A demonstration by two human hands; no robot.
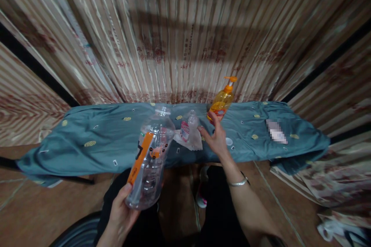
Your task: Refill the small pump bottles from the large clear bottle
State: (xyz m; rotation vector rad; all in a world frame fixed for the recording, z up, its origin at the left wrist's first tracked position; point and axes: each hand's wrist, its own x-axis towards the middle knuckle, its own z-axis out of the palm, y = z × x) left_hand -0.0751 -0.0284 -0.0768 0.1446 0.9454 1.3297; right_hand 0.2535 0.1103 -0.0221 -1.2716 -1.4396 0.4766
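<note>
A large clear plastic bottle point(153, 162) with an orange label is held up by my left hand point(123, 206), which grips it near its base. The bottle has no cap on its neck and looks empty. My right hand point(216, 137) reaches over the cloth with thumb and fingers apart, holding nothing. Just beyond its fingertips stands an orange pump bottle point(220, 104), partly filled with yellow liquid. A small clear bottle point(189, 125) with a pink label sits left of my right hand, on a white tissue point(193, 142).
A teal patterned cloth point(110, 146) covers the long narrow table. A whitish round cap point(228, 141) lies right of my right hand. A blurred flat item point(276, 131) rests at the right end. Behind hangs a striped curtain point(185, 38); a dark round stool point(79, 231) stands below left.
</note>
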